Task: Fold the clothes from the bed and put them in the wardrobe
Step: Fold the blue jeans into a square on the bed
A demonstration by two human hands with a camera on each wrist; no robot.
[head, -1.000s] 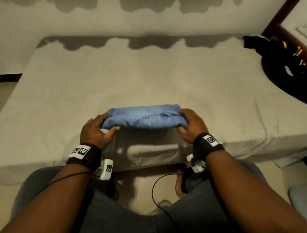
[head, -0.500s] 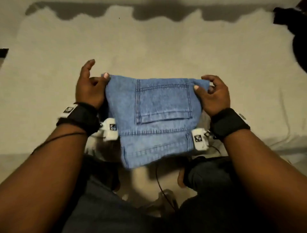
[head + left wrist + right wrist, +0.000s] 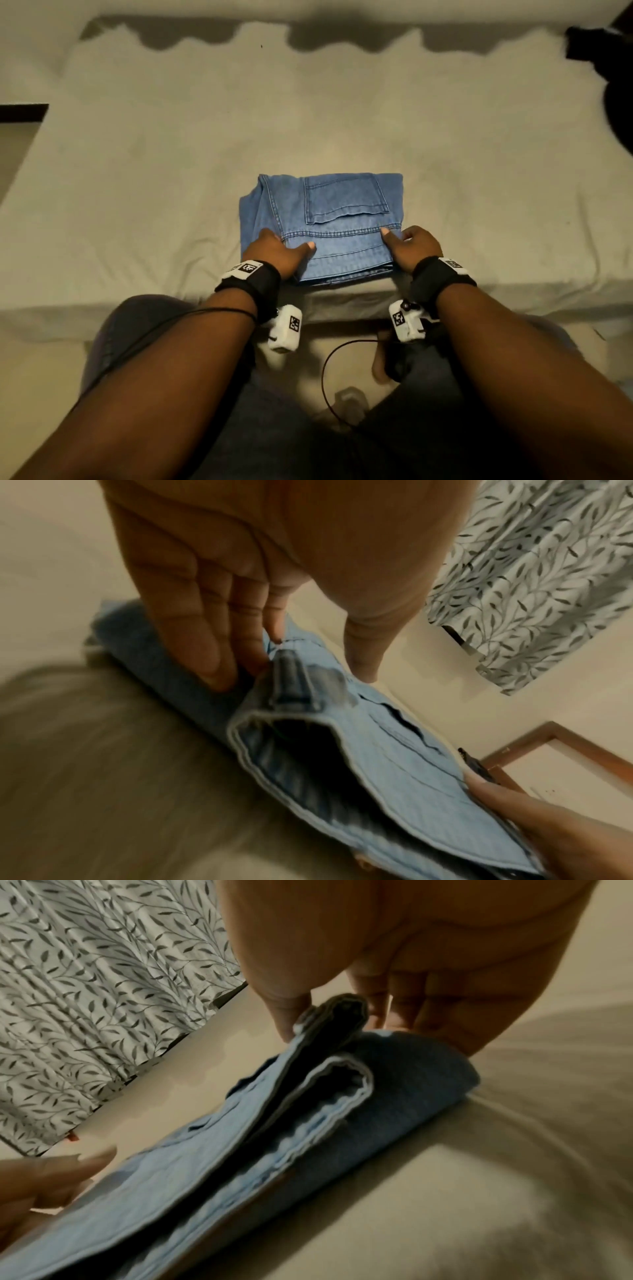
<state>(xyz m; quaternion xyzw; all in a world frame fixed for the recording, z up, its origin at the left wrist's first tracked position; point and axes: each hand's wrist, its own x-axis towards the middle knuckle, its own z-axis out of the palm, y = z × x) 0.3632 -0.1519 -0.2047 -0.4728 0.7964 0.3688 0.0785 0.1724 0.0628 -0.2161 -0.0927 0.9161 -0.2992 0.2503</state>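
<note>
Dark strip (image 3: 22, 112) at 9 o'clock beside beige bed (image 3: 154, 178); left hand (image 3: 274, 251) grip pinches folded jeans (image 3: 342, 219), thumb on top, fingers under; jeans lie at bed's 6 o'clock edge; right hand (image 3: 412, 248) likewise; dark clothes (image 3: 613, 85) at 2 o'clock; leaf-print curtain (image 3: 534, 569) behind.

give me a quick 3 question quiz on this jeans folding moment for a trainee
1. True or false: the folded jeans lie on the bed near its front edge.
2. Which hands hold the jeans? A) left hand only B) right hand only C) both
3. Fill in: the dark clothes lie at the far ____ of the bed.

Key:
1. True.
2. C: the left hand grips the near left corner with its thumb on top, and the right hand grips the near right corner.
3. Right.
</note>
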